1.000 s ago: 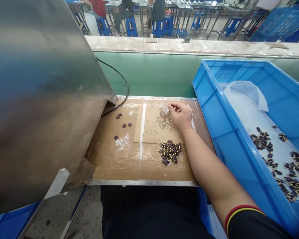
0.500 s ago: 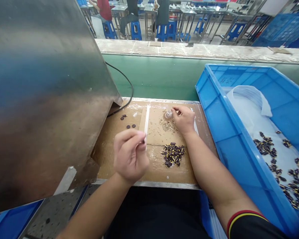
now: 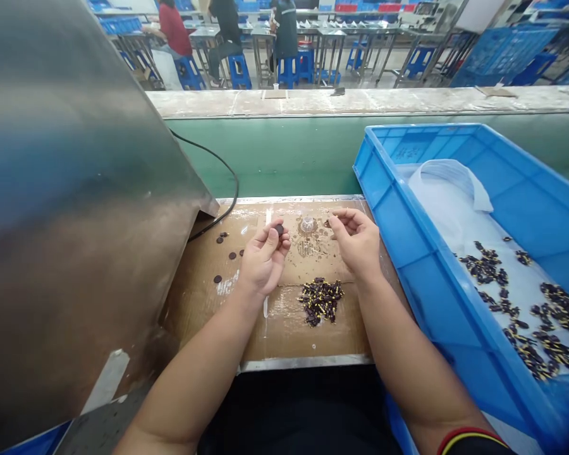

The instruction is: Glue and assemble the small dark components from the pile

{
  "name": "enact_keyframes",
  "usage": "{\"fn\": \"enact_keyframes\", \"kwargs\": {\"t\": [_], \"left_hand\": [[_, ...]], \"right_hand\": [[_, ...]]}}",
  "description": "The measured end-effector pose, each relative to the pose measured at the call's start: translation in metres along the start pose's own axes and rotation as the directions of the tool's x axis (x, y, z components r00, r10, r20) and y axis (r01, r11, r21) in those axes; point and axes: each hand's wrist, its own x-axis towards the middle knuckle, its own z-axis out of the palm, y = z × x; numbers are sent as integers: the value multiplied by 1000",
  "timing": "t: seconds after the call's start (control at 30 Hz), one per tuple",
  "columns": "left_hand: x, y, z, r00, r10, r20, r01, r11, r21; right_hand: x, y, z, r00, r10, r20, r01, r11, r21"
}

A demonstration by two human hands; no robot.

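Note:
My left hand is over the cardboard-covered worktop, palm partly up, with a dark round disc between thumb and fingers. To its right, my right hand pinches a tiny dark piece at its fingertips; its exact kind is too small to make out. Between the two hands, a small clear cup stands on a wet, stained patch of cardboard. Nearer to me lies a heap of small dark parts with yellow ends. Several loose dark discs are scattered left of my left hand.
A large metal housing rises on the left, with a black cable beside it. On the right, a blue crate holds a white sheet and many dark-yellow parts. Behind runs a green surface; people sit at tables farther off.
My left hand has moved forward and turned, so the disc in it now shows. My right hand has shifted away from the clear cup. The camera view has shifted slightly too.

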Motion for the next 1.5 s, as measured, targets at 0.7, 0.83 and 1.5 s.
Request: {"fn": "enact_keyframes", "kwargs": {"t": [0.7, 0.83, 1.5], "left_hand": [[-14, -10, 4, 971, 240, 0, -190, 770, 609], [-14, -8, 4, 973, 226, 38, -200, 753, 627], [-7, -21, -6, 965, 259, -25, -202, 804, 560]], "right_hand": [[-30, -19, 20, 931, 157, 329, -291, 864, 412], [-30, -19, 19, 934, 150, 325, -269, 892, 362], [-28, -18, 18, 909, 181, 374, -340, 842, 418]]}}
